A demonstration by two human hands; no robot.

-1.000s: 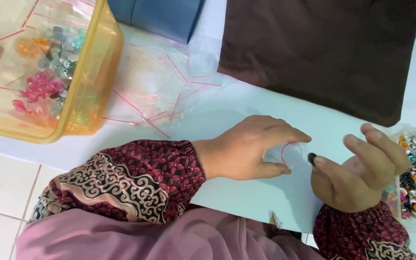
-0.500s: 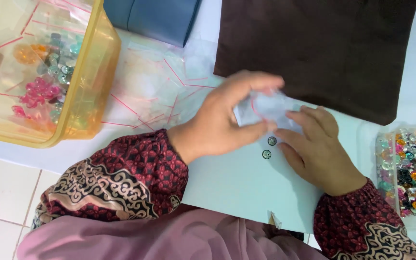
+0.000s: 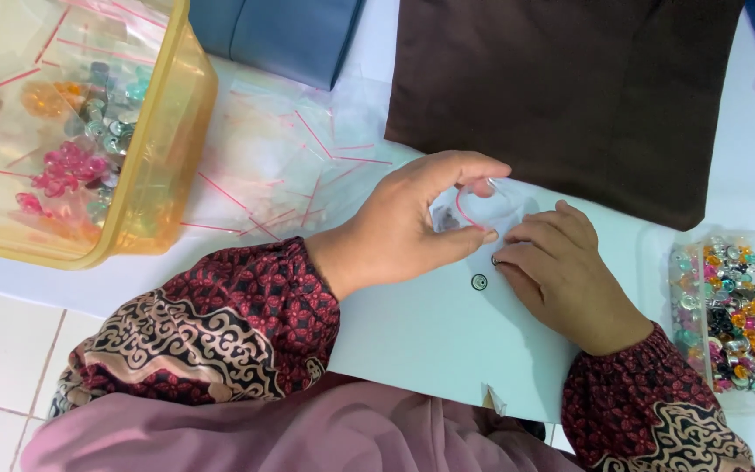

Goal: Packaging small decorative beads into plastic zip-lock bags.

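Small bag (image 3: pixel 482 210): clear glossy plastic film. Tub (image 3: pixel 163 157): translucent yellow plastic. Folded cloth (image 3: pixel 570 96): matt brown fabric. Beads (image 3: pixel 727 306): shiny, metallic-looking. Sheet (image 3: pixel 421 332): smooth white.

Left hand (image 3: pixel 404 232) curls with fingers pinched; right hand (image 3: pixel 561 271) lies palm-down, fingers bent.

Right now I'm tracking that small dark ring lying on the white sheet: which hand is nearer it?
Right. The right hand sits just beside the small dark ring; the left hand holds a clear bag above it.

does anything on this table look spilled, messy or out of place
Only small things: one loose round bead lies alone on the white sheet below the hands, and the empty clear bags lie scattered beside the yellow tub.
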